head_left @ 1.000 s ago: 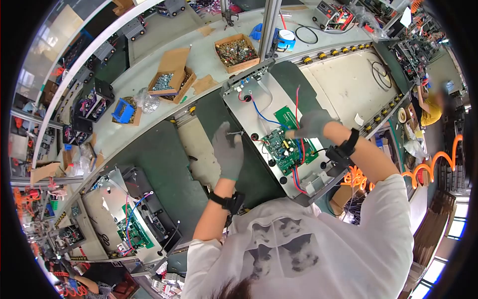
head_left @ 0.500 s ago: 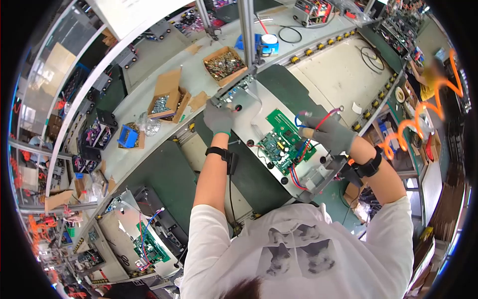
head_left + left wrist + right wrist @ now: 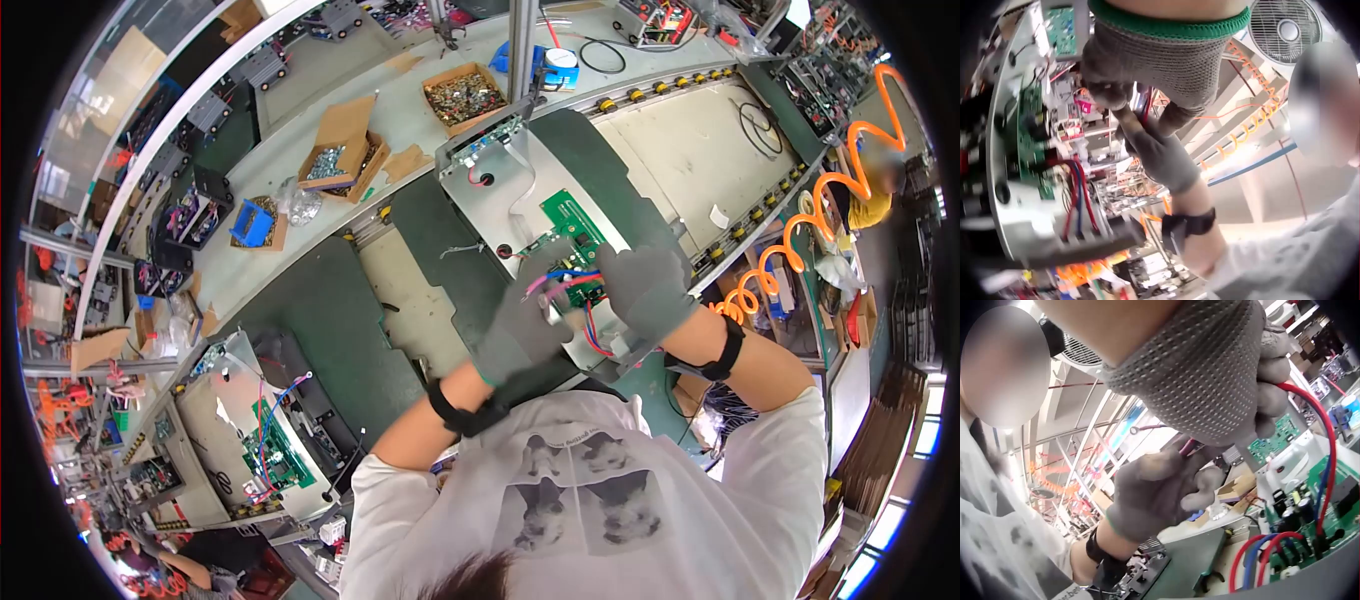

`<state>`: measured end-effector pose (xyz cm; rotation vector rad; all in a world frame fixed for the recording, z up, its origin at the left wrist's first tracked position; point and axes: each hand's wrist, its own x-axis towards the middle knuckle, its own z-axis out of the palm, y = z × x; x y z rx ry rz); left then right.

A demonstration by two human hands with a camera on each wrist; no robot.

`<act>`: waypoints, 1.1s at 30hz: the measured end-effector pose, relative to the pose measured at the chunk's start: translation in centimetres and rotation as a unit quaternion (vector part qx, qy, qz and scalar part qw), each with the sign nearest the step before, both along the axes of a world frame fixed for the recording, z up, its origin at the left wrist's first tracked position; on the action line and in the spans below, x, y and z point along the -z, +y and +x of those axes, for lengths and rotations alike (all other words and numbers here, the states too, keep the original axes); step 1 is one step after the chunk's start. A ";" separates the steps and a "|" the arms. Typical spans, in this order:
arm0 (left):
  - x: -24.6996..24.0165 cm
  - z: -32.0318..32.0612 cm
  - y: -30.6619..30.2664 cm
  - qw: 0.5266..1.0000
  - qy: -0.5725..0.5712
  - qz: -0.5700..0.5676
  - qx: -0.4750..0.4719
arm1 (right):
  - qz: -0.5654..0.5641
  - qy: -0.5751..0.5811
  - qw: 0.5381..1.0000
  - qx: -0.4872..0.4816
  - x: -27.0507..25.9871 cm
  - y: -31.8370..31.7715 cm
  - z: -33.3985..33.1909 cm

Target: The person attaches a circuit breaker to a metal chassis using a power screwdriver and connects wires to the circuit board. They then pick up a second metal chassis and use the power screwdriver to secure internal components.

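Observation:
Both grey-gloved hands meet over the lower part of an open metal chassis (image 3: 475, 200) with a green circuit board (image 3: 572, 215). My right hand (image 3: 648, 288) curls its fingers round the red wire (image 3: 1331, 447) and the blue one, which rise in loops from the board. My left hand (image 3: 520, 325) pinches the wires' free ends (image 3: 540, 284) beside it. In the right wrist view, a ring terminal (image 3: 1135, 430) sticks out past the left hand's fingers. Seen from the left wrist, the two hands' fingers come close together, with wires between them.
A second chassis (image 3: 235, 385) with a board lies on the line to the left. Along the back bench stand cardboard boxes of small parts (image 3: 462, 98) and a blue bin (image 3: 252, 224). An orange coiled hose (image 3: 800, 230) hangs at the right. Green carrier boards (image 3: 440, 240) lie under the chassis.
The left hand has come from the chassis's upper left edge down to the right hand. My right hand has drawn the red and blue wires together, nearer the body.

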<state>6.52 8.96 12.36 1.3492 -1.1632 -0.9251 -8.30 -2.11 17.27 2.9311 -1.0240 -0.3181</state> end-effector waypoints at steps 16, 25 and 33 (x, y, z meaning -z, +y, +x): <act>4.7 -0.9 8.9 0.930 0.339 -0.126 0.060 | 0.299 -0.220 0.908 -0.193 -1.5 4.2 -1.4; 14.1 -2.8 6.6 0.987 0.082 0.137 -0.031 | 0.005 -0.084 0.988 -0.129 -1.2 -0.6 -5.6; 15.9 -3.7 4.5 0.969 0.119 0.208 0.059 | -0.021 0.033 0.987 -0.155 -1.7 -1.7 -3.5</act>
